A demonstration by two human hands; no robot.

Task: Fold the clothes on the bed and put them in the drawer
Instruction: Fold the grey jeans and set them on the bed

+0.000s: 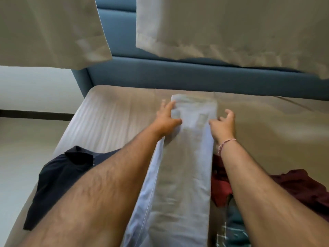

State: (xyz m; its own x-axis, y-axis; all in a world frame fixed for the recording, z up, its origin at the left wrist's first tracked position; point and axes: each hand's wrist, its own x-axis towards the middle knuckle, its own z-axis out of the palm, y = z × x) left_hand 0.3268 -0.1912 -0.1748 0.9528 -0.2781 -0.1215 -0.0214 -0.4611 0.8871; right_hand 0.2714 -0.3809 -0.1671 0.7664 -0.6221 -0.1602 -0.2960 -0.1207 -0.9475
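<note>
Item: light grey trousers (185,157) lengthwise on the bed (106,118), our left hand (168,120) pressing, right hand (223,124) loosely curled, empty; we judge folding underway, crosswise fold next.

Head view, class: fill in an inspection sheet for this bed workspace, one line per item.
Surface: bed, striped sheet.
Job's things: pale trousers laid lengthwise; navy shirt left; maroon garment right; green checked cloth near edge.
Clutter: pale fabric hanging overhead.
Hands: left hand on trousers' left edge; right hand at right edge, fingers loosely curled; grip unclear.
Cables: nothing seen.
Surroundings: blue headboard.
</note>
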